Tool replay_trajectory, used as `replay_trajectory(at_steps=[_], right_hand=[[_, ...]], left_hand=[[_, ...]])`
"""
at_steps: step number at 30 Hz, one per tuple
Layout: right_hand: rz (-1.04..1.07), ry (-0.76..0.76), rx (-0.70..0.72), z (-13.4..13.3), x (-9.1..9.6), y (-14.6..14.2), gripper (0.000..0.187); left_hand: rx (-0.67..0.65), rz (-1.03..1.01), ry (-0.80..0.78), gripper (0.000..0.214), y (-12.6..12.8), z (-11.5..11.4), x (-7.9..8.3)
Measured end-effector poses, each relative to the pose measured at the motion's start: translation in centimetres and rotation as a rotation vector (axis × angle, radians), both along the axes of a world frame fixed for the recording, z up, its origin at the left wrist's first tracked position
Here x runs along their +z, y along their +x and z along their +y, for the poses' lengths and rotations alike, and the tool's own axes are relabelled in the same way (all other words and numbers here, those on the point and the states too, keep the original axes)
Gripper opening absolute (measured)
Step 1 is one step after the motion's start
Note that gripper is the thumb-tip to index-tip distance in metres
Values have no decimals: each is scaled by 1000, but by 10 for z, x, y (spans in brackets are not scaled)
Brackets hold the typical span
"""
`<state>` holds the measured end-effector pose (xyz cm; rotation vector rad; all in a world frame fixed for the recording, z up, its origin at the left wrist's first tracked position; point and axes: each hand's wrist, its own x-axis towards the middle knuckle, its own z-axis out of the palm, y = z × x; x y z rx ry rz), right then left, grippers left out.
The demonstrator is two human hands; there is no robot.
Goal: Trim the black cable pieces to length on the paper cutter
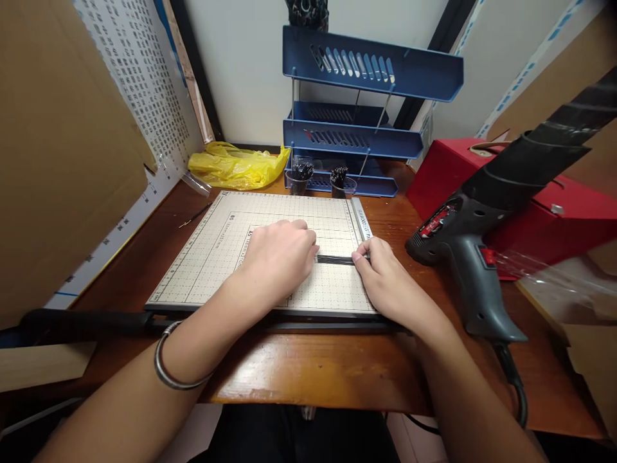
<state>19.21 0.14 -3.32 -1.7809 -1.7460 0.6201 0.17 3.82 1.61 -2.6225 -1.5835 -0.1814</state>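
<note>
Right hand (378, 267) of the person is closed with the thumb and the fingers on the right end of a bundle of thin black strands (336, 260). Left hand (283, 247) has its fingers curled down at the left end of the same bundle; its fingertips are partly hidden, so I cannot tell how firmly it grips. On the left wrist there is a metal bangle (166, 360).

The bundle is straight and lies from side to side above the cutting board (202, 270), nearer to the right edge of this board than to its left edge. The board, printed with a grid, is placed close to the near edge of the worktop (289, 373). From its near left corner, a black handle (91, 323) extends to the left.

Just behind the far edge of the board stand two clear cups with black pieces inside. Toward the far edge of the worktop are a yellow plastic bag (241, 166) and a blue tray rack (347, 136). At the right side, a heat gun (482, 270) stands before a red box (441, 170).
</note>
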Motion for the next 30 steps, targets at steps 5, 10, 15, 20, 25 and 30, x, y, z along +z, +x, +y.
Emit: replay_trajectory(at_steps=[5,10,15,20,25,30], right_hand=[[7,-12,-12,-1,0,-1,20],[4,-9,-20,-1,0,-1,21],[6,-18,-11,0,1,-1,21],[3,-27,-8,0,2,-1,22],[9,-16,-2,0,0,0,21],[16,-19,-11,0,-1,0,19]], left_hand=[[0,16,23,29,0,-1,-1],[-23,26,58,29,-1,-1,-4],[-30,32,68,27,-1,0,-5],[-81,8,83,25,0,0,-5],[-213,-68,11,23,2,-2,-4],[-237,-86,-11,19,2,-5,-4]])
